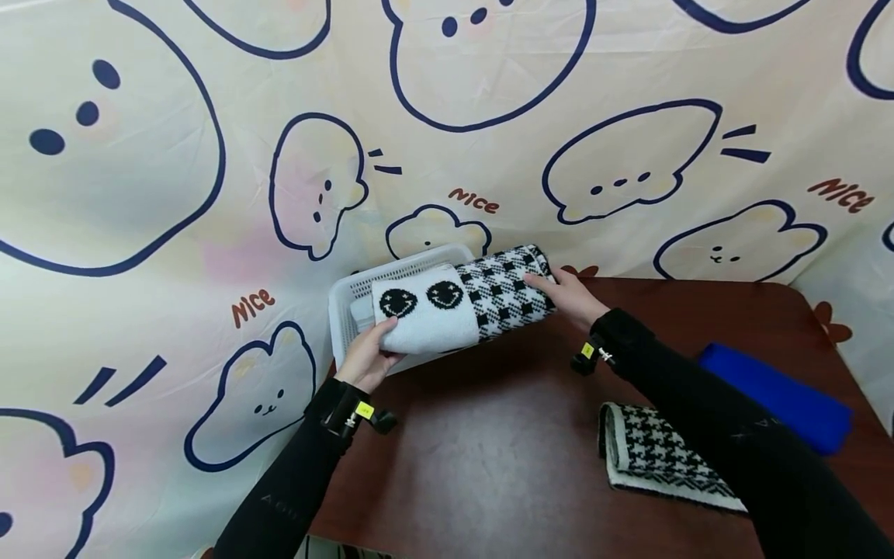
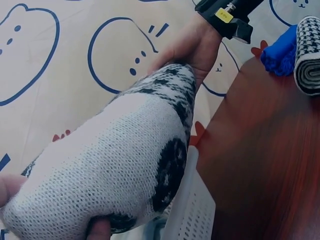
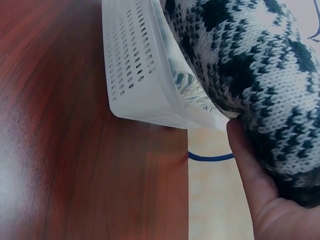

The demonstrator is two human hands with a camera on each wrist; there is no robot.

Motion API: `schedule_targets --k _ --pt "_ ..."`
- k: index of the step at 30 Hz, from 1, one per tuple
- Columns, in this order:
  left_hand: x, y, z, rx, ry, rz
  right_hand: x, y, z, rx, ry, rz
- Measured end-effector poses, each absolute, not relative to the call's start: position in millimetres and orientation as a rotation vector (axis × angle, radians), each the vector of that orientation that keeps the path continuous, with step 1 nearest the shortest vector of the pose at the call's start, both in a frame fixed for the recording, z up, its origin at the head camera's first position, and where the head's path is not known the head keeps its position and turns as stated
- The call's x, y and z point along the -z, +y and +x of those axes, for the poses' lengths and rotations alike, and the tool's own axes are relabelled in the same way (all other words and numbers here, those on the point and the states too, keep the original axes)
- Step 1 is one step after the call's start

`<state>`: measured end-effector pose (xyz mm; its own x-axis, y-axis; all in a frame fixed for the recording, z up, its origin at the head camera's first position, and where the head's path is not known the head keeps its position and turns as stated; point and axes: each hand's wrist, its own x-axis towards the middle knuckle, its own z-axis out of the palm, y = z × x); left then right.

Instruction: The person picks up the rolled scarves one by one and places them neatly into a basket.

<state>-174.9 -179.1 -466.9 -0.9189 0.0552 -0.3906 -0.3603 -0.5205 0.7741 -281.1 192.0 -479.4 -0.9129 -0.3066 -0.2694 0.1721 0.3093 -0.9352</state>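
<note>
A rolled knitted scarf (image 1: pixel 433 314), white with black smiley faces on one part and black-and-white check on the other, spans the two hands over a white plastic basket (image 1: pixel 340 326). My left hand (image 1: pixel 366 361) grips its white end, thumb on top near a smiley. At the checked end, my right hand (image 1: pixel 569 299) holds the roll with the thumb along its side in the right wrist view. The fingers under the roll are mostly hidden. Pale and patterned knit fabric (image 3: pixel 187 85) shows inside the basket, partly covered by the scarf.
On the brown table (image 1: pixel 482 466), a folded houndstooth scarf (image 1: pixel 670 450) lies at the right, partly behind my right forearm. A blue folded cloth (image 1: pixel 775 396) lies beyond it. A cartoon-printed curtain (image 1: pixel 503 171) hangs directly behind the basket.
</note>
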Motion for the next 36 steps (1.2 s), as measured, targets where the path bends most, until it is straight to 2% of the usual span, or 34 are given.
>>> schedule_targets --k 19,36 --pt "464 -219 -160 -2.461 1.385 -0.453 476 159 -278 1.549 2.195 -0.197" --pt "466 -237 -152 -2.431 1.383 -0.524 490 138 -285 1.432 2.262 -0.247"
